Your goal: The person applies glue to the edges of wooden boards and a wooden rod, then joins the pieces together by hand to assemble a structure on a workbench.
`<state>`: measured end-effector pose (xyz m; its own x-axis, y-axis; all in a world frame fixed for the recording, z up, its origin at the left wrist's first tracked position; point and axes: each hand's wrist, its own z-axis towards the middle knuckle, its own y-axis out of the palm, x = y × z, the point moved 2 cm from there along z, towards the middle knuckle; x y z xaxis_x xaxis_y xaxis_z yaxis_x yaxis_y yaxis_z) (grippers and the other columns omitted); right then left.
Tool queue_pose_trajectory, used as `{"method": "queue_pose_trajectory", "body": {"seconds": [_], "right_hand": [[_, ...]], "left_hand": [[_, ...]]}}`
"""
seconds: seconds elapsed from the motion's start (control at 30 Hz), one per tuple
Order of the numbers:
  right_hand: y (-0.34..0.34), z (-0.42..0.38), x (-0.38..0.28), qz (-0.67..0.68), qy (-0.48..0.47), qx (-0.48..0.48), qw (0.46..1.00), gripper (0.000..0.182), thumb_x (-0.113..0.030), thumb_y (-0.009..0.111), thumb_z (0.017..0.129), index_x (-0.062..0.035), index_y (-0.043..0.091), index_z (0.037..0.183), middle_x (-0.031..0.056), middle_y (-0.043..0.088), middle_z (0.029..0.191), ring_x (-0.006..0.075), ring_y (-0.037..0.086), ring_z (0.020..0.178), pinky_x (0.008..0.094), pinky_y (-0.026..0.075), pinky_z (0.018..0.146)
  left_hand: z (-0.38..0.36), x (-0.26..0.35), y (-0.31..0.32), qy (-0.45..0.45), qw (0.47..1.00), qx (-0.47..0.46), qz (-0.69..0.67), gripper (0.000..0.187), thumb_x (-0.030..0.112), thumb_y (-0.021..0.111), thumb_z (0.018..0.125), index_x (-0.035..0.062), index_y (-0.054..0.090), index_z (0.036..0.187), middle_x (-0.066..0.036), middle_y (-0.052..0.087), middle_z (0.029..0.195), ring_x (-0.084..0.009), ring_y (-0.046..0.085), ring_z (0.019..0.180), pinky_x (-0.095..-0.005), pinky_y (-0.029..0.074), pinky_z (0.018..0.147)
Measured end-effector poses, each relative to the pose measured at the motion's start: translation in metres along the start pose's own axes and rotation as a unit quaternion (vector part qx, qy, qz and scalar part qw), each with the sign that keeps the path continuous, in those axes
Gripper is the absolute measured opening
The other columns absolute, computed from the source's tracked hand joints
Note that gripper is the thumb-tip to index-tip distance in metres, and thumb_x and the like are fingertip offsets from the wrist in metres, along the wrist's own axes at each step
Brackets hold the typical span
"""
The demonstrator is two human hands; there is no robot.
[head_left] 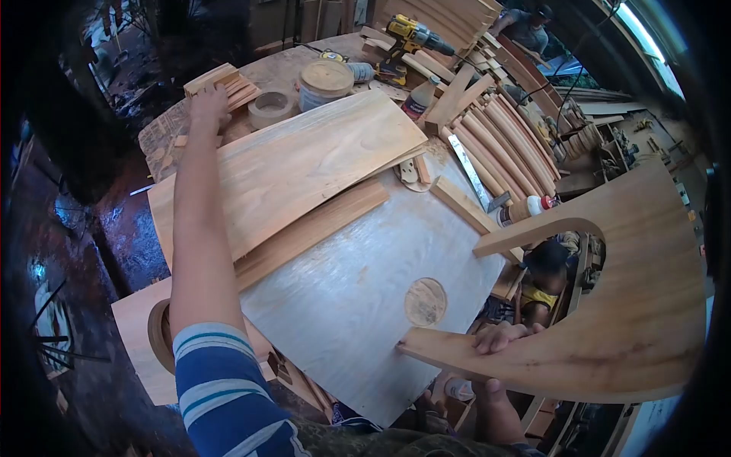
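My left arm, in a blue striped sleeve, reaches across the table to the far left. There my left hand is closed on a small stack of wooden pieces. My right hand grips the lower arm of a large U-shaped wooden piece, fingers over its edge and thumb below. That piece stands at the right, its two ends over the grey board. Wide flat planks lie under my left forearm, beside a narrower strip.
Behind are a tape roll, a round tub, a yellow drill, a bottle, a metal square and curved wooden strips. One person is beyond the table's right edge, another at the back.
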<state>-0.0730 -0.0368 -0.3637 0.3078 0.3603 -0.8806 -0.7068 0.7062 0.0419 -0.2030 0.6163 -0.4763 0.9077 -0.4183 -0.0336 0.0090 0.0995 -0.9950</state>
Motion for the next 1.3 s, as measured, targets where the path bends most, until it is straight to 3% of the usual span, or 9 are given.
{"method": "queue_pose_trajectory", "body": {"seconds": [0.27,0.43,0.5,0.57,0.7,0.83,0.9,1.17,1.3], "right_hand": [[-0.021,-0.003,0.01,0.013,0.047,0.001,0.999,0.109,-0.037,0.089,0.073,-0.0189,0.02,0.156,0.0037,0.049,0.103,0.0189,0.053,0.085,0.0361,0.048,0.077],[-0.03,0.006,0.025,-0.223,-0.088,-0.18,0.954,0.106,-0.036,0.08,0.077,-0.0134,0.013,0.157,0.0054,0.049,0.107,0.0203,0.052,0.089,0.0402,0.048,0.086],[-0.027,0.02,0.006,-0.479,-0.214,-0.287,0.802,0.097,-0.034,0.077,0.079,-0.0066,0.018,0.15,0.0063,0.049,0.108,0.0201,0.052,0.089,0.0412,0.045,0.094],[-0.022,-0.007,0.052,-0.104,-0.093,-0.011,0.99,0.061,-0.027,0.079,0.066,-0.0027,0.052,0.115,0.0065,0.057,0.091,0.0249,0.057,0.083,0.0381,0.045,0.093],[-0.013,0.023,0.008,-0.111,-0.221,-0.067,0.967,0.067,-0.021,0.082,0.066,0.0003,0.053,0.123,0.012,0.063,0.099,0.0309,0.062,0.082,0.0409,0.051,0.074],[-0.01,0.016,0.032,-0.016,-0.044,-0.149,0.988,0.079,-0.03,0.083,0.068,0.0034,0.048,0.131,0.0228,0.065,0.11,0.0424,0.066,0.097,0.048,0.054,0.084],[-0.024,0.022,0.006,-0.014,-0.003,-0.18,0.984,0.083,-0.033,0.082,0.069,0.0028,0.045,0.135,0.0268,0.063,0.115,0.0461,0.064,0.104,0.0503,0.054,0.089],[-0.033,0.031,-0.004,0.121,0.004,-0.222,0.967,0.088,-0.022,0.079,0.068,0.0012,0.035,0.141,0.0266,0.057,0.119,0.0438,0.058,0.113,0.0473,0.05,0.097],[-0.039,0.03,-0.005,0.14,0.01,-0.233,0.962,0.083,-0.019,0.078,0.068,0.0019,0.037,0.137,0.0271,0.056,0.118,0.0444,0.058,0.113,0.0476,0.049,0.098]], "left_hand": [[-0.008,0.0,-0.017,0.047,0.985,0.114,-0.121,0.041,0.019,0.062,0.09,-0.0007,0.056,0.125,-0.028,0.064,0.122,-0.0422,0.062,0.118,-0.049,0.051,0.1],[-0.123,0.041,-0.116,0.078,0.939,0.187,-0.279,0.043,0.027,0.062,0.093,-0.0051,0.056,0.121,-0.028,0.064,0.117,-0.0448,0.063,0.112,-0.0485,0.05,0.096],[-0.187,0.054,-0.142,0.078,0.894,0.206,-0.39,0.046,0.031,0.064,0.095,-0.0045,0.055,0.123,-0.025,0.065,0.111,-0.0399,0.065,0.105,-0.0436,0.05,0.093],[-0.262,0.075,-0.159,0.09,0.838,0.182,-0.506,0.043,0.025,0.066,0.097,-0.0025,0.054,0.128,-0.017,0.064,0.107,-0.0257,0.063,0.099,-0.0358,0.048,0.09],[-0.413,0.109,-0.123,0.006,0.766,0.145,-0.627,0.054,0.014,0.067,0.097,-0.0043,0.046,0.143,-0.013,0.061,0.127,-0.0204,0.06,0.116,-0.0335,0.045,0.103],[-0.589,0.185,-0.11,-0.118,0.732,0.158,-0.652,0.065,0.005,0.068,0.094,-0.0077,0.036,0.149,-0.021,0.054,0.14,-0.0277,0.057,0.126,-0.0403,0.044,0.109],[-0.674,0.198,-0.068,-0.145,0.822,0.129,-0.535,0.069,0.003,0.059,0.091,-0.0035,0.033,0.155,-0.017,0.038,0.161,-0.0231,0.052,0.128,-0.0343,0.04,0.106],[-0.73,0.375,-0.1,-0.097,0.927,-0.04,-0.359,0.064,0.006,0.07,0.085,-0.0088,0.043,0.141,-0.03,0.059,0.127,-0.0428,0.059,0.118,-0.0446,0.045,0.102],[-0.654,0.439,-0.072,0.166,0.938,-0.028,-0.302,0.068,0.021,0.073,0.088,-0.0086,0.043,0.141,-0.029,0.059,0.127,-0.0464,0.057,0.119,-0.0472,0.044,0.103]]}}
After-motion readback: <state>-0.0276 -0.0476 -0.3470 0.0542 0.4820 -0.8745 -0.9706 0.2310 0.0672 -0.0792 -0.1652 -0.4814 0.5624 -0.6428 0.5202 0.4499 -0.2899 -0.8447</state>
